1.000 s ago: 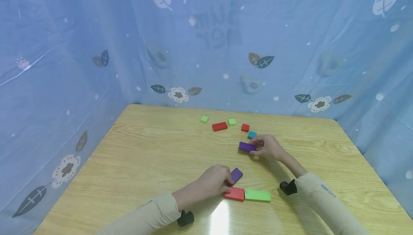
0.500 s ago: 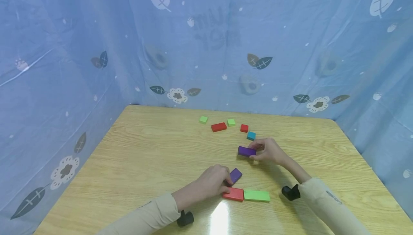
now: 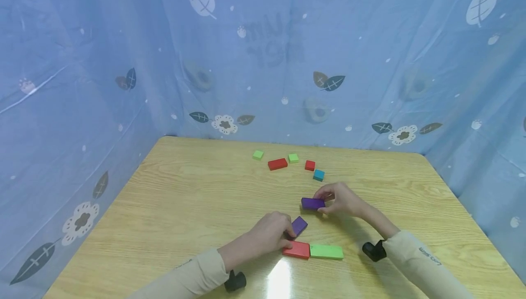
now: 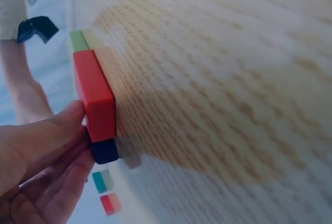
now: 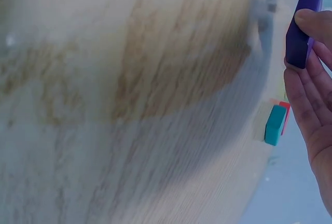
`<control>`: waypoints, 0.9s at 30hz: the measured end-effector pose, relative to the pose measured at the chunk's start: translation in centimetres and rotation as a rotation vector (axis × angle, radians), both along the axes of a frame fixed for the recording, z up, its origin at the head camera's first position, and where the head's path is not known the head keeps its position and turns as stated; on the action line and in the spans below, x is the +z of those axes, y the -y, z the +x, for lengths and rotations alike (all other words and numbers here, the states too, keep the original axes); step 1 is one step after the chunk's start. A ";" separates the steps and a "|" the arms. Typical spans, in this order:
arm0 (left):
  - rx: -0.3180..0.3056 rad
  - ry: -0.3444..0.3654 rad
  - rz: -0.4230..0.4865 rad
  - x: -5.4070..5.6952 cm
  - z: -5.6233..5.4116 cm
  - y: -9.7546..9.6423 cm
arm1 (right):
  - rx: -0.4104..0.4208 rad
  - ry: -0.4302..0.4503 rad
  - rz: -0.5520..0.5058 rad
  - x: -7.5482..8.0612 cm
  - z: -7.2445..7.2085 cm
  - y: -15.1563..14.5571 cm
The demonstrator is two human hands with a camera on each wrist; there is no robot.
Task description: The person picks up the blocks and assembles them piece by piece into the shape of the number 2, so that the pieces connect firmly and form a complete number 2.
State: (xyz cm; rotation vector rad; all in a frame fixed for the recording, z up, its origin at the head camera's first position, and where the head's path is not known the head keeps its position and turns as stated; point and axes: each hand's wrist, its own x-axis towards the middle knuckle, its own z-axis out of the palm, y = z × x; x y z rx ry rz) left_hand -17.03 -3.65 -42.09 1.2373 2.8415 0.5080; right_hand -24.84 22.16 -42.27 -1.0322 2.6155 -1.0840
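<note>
Pinching a purple block at centre frame, right hand grip closed on it just above the desk; left hand fingers steadying a second purple block against the laid red block and green block; five small pieces left unplaced

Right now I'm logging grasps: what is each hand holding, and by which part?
The right hand pinches a purple block by its right end. The left hand touches another purple block at its near end.
</note>
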 end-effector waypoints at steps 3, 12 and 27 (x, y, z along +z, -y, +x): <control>0.008 0.004 -0.014 0.1 -0.1 -0.1 | 0.040 -0.013 0.010 0.0 0.2 0.2; 0.003 -0.010 -0.012 0.1 -0.2 0.0 | 0.090 -0.047 0.061 0.1 0.2 0.6; 0.007 -0.009 -0.010 0.0 -0.2 0.0 | 0.175 -0.138 0.120 0.1 0.1 1.0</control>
